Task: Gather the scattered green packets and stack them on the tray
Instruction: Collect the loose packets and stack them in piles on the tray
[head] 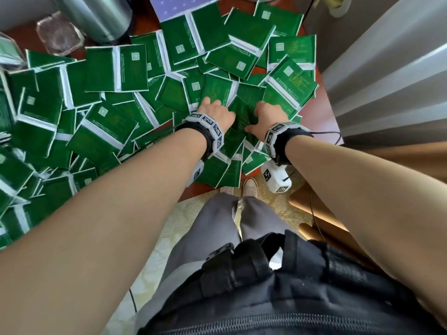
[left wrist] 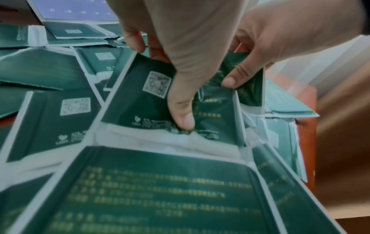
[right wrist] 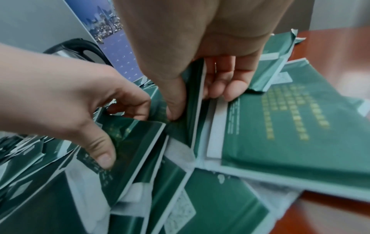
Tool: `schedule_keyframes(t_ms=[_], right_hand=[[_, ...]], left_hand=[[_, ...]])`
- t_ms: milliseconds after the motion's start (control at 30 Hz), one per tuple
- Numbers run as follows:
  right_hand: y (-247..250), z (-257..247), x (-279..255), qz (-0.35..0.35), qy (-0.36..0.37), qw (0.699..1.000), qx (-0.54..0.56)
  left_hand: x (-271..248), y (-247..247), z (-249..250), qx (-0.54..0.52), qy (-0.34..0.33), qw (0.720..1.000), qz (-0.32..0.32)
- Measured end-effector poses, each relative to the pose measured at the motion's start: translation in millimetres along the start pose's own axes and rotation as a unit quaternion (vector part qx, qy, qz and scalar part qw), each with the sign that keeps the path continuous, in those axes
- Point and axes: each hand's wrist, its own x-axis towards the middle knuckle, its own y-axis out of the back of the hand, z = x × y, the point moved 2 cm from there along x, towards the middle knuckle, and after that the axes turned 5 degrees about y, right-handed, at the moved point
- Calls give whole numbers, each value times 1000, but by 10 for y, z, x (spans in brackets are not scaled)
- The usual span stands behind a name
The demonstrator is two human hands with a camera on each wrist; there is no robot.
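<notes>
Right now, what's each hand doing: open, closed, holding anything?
Left hand: fingers and thumb pinch a flat green foil packet in the pile.
Right hand: grips another green packet, thumb against fingers.

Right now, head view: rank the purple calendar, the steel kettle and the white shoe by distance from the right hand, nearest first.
From the right hand:
1. white shoe, just below it, on the floor by the table edge.
2. purple calendar, at the top, beyond the green packets.
3. steel kettle, top left, farthest.

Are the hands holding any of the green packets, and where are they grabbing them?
Yes. The left hand and right hand both pinch green packets in the pile, each at an edge, thumb on top, fingers curled underneath.
</notes>
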Motion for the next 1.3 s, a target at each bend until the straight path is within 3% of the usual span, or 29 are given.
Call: schedule_keyframes(t_ms=[367,733,967,1133,1300], right_hand=[[705,155,1,44,14,999,-20],[977,94,-33,117,54,990,-51],[976,245,-20,83,48,982,-164],[862,472,-83,50,23,985,-165],[559,532,-101,1,66,982,-175]], left_hand=[[-31,232,-535,-125,65,989,-49],[-188,310,-399,-131,59,988,-59],[-268,276,-371,-149,88,985,23],[-342,101,-185,-193,109,974,44],[-372,-188,80,-184,97,977,53]])
